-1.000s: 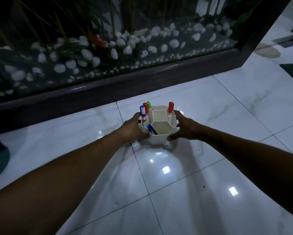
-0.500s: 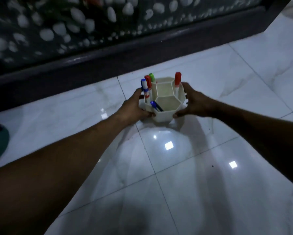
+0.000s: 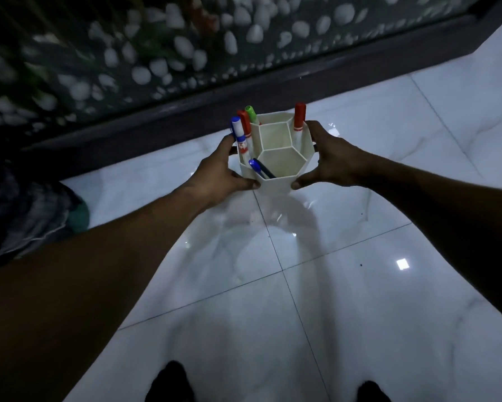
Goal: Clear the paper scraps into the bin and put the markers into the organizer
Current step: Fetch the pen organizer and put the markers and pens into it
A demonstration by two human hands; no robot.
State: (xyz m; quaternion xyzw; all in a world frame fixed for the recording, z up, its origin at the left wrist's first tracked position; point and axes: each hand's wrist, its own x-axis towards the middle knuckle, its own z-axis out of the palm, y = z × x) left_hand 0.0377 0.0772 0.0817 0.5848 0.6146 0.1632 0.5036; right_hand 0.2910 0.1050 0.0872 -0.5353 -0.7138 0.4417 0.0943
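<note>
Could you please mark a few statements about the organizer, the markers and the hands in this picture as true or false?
1. Both hands grip the white organizer from opposite sides: the left hand and the right hand. True.
2. The organizer's two large middle compartments are full of markers. False: both show empty; the markers stand in the outer compartments.
3. A green-capped marker stands at the organizer's far left edge. True.
4. The red-capped marker on the right lies flat on the floor. False: it stands upright in a compartment beside the right hand.
5. Paper scraps are scattered over the white tile floor. False: none are visible on it.
</note>
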